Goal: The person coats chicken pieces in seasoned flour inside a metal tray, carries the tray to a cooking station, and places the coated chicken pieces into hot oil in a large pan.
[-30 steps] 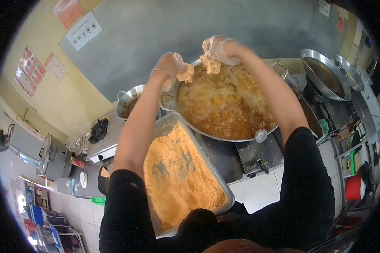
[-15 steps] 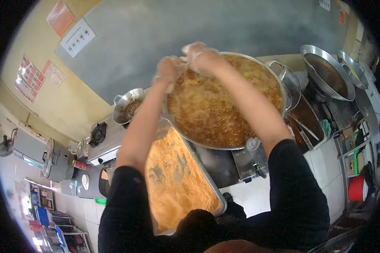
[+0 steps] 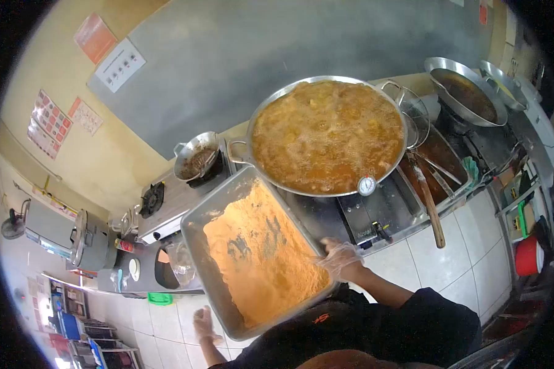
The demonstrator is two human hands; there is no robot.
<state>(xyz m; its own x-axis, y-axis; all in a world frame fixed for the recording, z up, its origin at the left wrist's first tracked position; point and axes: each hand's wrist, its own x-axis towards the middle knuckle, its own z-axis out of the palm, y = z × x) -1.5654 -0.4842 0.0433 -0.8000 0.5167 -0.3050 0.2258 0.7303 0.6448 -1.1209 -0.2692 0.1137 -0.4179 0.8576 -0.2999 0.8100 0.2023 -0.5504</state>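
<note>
A deep metal tray of orange-tan breading flour lies tilted in front of me. My right hand, in a clear plastic glove, is at the tray's right edge, its fingers closed around the rim. My left hand, also gloved, is low beside the tray's left side, apart from it, with its fingers extended and nothing visible in them. Beyond the tray, a wide two-handled pan holds bubbling brown oil with pieces frying in it. A dial thermometer is clipped at its near rim.
A small pan with dark residue stands on the left stove. On the right are a wire strainer, a wooden-handled tool across a pan of brown liquid, and another large wok. A grey pot stands far left.
Both hands have come down from above the frying pan to the sides of the tray. The tray has shifted left and the frying pan is now in full view.
</note>
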